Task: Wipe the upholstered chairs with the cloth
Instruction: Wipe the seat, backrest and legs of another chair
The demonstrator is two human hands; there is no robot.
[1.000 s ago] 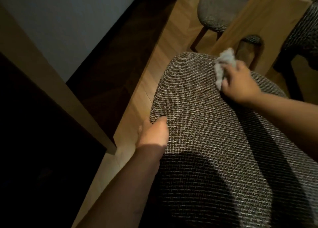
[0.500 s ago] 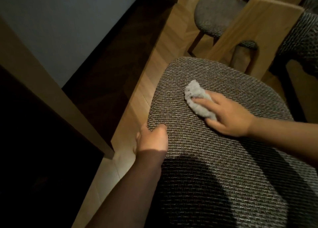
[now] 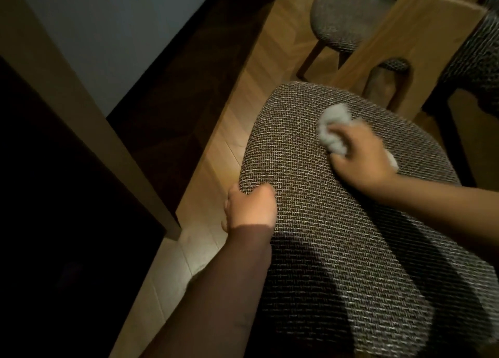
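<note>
The wiping of 1 seat is under way: the right hand (image 3: 364, 160) bunches the pale cloth (image 3: 333, 128) in a curled grip and presses it onto the woven chair seat (image 3: 337, 236) near its far edge. The left hand (image 3: 249, 209) grips the seat's left edge, fingers wrapped under, steadying it. Next, I judge, the strokes should work back toward the unwiped near edge.

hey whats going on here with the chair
A person is wiping an upholstered chair seat with a small grey cloth. The right hand holds the bunched cloth against the far part of the seat, and is blurred by motion. The left hand has a grip on the seat's left edge, apparently to steady it. Another upholstered chair stands further back on the wooden floor.
</note>
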